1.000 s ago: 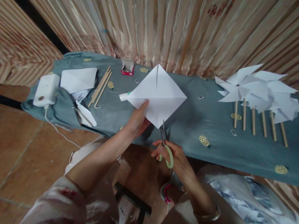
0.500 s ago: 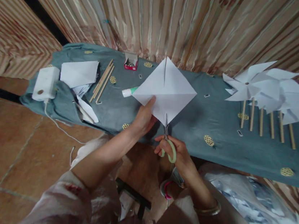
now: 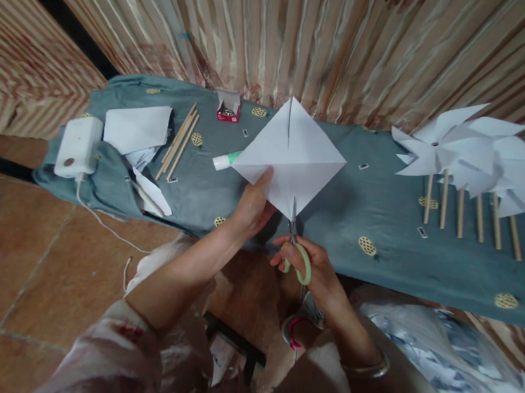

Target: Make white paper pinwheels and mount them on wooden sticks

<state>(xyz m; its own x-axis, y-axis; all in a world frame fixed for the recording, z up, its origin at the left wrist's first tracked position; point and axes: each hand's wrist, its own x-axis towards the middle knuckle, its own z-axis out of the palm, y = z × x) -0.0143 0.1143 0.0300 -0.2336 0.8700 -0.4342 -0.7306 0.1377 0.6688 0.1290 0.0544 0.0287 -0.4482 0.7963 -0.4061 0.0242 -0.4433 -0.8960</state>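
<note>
My left hand (image 3: 250,206) pinches the lower left edge of a white square sheet of paper (image 3: 296,153), held up corner-down like a diamond above the table. A slit runs down from the sheet's top corner. My right hand (image 3: 311,267) grips green-handled scissors (image 3: 295,245) whose blades point up into the sheet's bottom corner. A white glue stick with a green cap (image 3: 226,161) lies on the cloth just behind the sheet's left corner.
A blue-grey cloth (image 3: 385,211) covers the long table. Several finished white paper pinwheels (image 3: 477,159) on wooden sticks lie at right. At left are loose paper (image 3: 137,130), wooden sticks (image 3: 178,141), a small red box (image 3: 228,110) and a white device with a cable (image 3: 78,147). Striped curtain behind.
The scissors have risen from below the sheet until their blades enter its bottom corner. The view has shifted slightly, and the sheet sits a little higher and further right.
</note>
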